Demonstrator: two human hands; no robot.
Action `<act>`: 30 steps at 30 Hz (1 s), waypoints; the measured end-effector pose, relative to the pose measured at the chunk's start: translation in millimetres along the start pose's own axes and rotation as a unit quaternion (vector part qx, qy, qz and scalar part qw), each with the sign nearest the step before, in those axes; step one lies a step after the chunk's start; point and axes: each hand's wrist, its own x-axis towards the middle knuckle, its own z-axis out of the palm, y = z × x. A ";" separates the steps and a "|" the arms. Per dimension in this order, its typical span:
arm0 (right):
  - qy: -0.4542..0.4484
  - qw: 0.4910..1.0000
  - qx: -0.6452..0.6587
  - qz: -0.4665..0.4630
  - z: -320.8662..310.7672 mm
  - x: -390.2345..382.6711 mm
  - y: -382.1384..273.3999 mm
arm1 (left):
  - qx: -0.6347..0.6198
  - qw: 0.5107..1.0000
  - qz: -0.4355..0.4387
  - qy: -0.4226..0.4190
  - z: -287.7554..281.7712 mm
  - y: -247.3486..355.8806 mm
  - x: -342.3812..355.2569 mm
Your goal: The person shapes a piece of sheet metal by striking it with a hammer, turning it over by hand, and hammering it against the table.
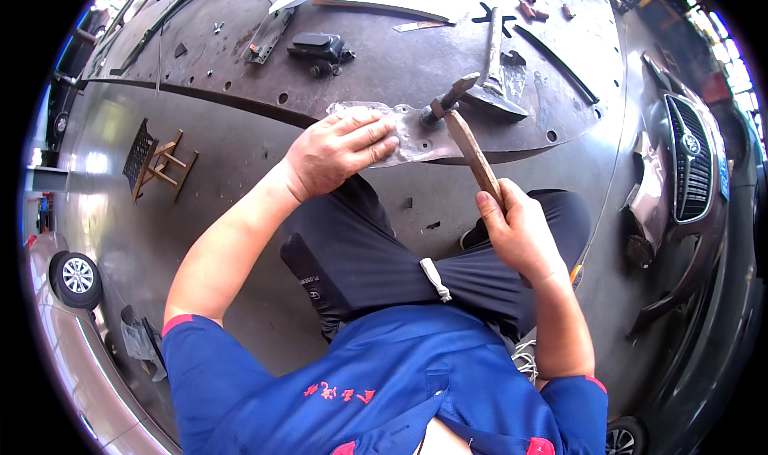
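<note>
My left hand [346, 145] lies with its fingers stretched flat over a thin, bare sheet-metal piece [414, 141] at the table's near edge. Its thumb is hidden. The metal piece has a wavy edge and small holes. My right hand [516, 227] is closed round the wooden handle of a hammer [475, 157]. The hammer's dark metal head is over the right part of the metal piece, its lower face close to the surface. I cannot tell whether it touches. Just beyond, a second hammer [495, 59] with a worn handle rests on the table.
The dark steel table [240, 95] has holes along its rim. On it lie a black boxy part [320, 49], a long dark strip [558, 63] and several short brown cylinders [531, 9]. A folding stool [156, 161] stands at the left. Cars flank both sides, with a removed bumper [646, 195] at right.
</note>
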 end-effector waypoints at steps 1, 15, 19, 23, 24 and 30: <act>0.002 1.000 0.000 0.001 -1.9 -0.1 -2.8 | -0.004 1.000 0.009 -0.004 0.6 -0.5 0.4; 0.094 0.989 0.008 -0.112 12.9 15.8 -3.4 | 0.021 0.998 -0.057 -0.033 2.0 45.9 32.0; 0.088 0.992 -0.058 -0.075 2.0 30.3 -6.9 | 0.008 0.996 -0.057 -0.070 2.1 41.4 31.4; 0.204 0.951 0.052 -0.229 -22.8 15.2 -44.5 | 0.024 0.996 -0.044 -0.077 -7.4 42.1 32.2; 0.222 0.932 0.125 -0.257 -24.3 13.8 -42.1 | 0.024 0.996 -0.044 -0.075 -7.4 42.9 32.5; 0.086 0.987 -0.089 -0.102 20.0 37.5 1.7 | 0.013 0.999 -0.046 -0.021 1.7 37.4 32.4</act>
